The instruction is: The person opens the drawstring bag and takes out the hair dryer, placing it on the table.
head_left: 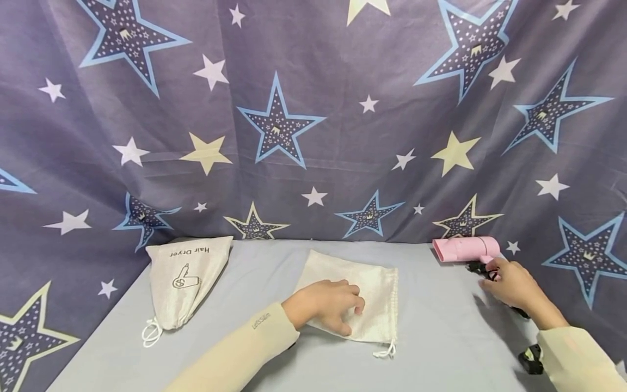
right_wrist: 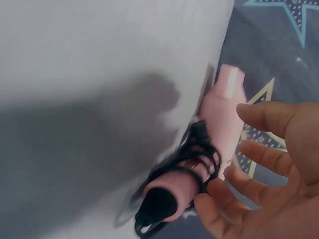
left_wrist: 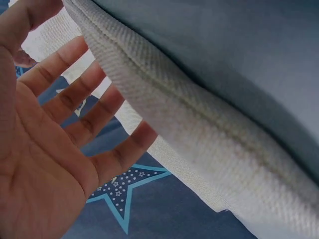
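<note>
A pink hair dryer (head_left: 465, 249) lies at the back right, against the starry cloth. Its black cord (right_wrist: 199, 154) is wound around the handle. My right hand (head_left: 511, 283) is at the handle; in the right wrist view its fingers (right_wrist: 269, 157) are spread and loosely bent alongside the dryer, not wrapped around it. A cream drawstring bag (head_left: 367, 275) lies flat at the middle of the table, its white drawstring (head_left: 387, 350) at the near right corner. Over that bag is my left hand (head_left: 330, 305), fingers loosely bent, fingertips right at the fabric in the left wrist view.
At the left, a second drawstring bag (head_left: 188, 288) printed "Hair Dryer" sits with its neck drawn in. Behind the pale table (head_left: 431, 337) hangs a dark cloth (head_left: 333, 136) patterned with stars. A small black item (head_left: 531, 359) shows by the right cuff.
</note>
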Motion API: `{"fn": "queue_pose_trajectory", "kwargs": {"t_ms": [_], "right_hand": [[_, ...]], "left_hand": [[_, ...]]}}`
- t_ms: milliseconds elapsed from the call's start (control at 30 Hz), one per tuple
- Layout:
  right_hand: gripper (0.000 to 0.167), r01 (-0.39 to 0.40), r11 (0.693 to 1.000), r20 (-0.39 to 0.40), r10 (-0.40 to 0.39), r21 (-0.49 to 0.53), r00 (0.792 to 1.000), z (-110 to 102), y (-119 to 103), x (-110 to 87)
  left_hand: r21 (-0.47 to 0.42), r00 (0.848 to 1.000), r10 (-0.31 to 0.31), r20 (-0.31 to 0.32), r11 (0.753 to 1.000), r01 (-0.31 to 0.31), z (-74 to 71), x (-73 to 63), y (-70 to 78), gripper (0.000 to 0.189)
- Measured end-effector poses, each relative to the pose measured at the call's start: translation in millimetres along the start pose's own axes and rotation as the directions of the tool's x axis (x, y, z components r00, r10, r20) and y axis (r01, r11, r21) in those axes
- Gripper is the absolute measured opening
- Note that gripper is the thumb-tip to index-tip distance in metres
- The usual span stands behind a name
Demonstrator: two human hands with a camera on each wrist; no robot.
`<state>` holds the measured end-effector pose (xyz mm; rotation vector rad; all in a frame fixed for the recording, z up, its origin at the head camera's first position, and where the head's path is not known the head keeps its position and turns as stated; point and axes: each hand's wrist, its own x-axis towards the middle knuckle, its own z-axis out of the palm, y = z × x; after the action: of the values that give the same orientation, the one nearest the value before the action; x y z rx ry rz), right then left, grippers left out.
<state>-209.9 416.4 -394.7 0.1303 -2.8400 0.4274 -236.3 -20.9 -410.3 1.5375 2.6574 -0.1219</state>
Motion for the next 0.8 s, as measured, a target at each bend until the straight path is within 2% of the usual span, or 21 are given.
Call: {"fn": "queue_pose_trajectory", "kwargs": {"t_ms": [233,500,633,800], "right_hand": [[0.039,0.068,0.998,-0.073,-0.067,0.013,0.995,12,-23,3.4],[0.043,0.102,0.992,-0.007,-0.102,0.078,0.995,20,-48,10.2],[0.040,0.149,0.983,0.001,-0.150,0.104,0.989,27,-62,16.4],[0.038,0.188,0.973,0.028,-0.193,0.135,0.981,35,-81,24.8]], "left_hand": [[0.049,1.000,0.026,-0.014,0.998,-0.026,2.6,-3.8,0.3,0.033],[0.069,0.994,0.090,-0.067,0.994,-0.086,4.2,-6.6,1.1,0.025],[0.054,0.989,0.113,-0.092,0.993,-0.108,5.2,-8.1,0.9,0.030],[0.036,0.988,0.124,-0.094,0.992,-0.121,4.2,-9.4,3.0,0.036]]}}
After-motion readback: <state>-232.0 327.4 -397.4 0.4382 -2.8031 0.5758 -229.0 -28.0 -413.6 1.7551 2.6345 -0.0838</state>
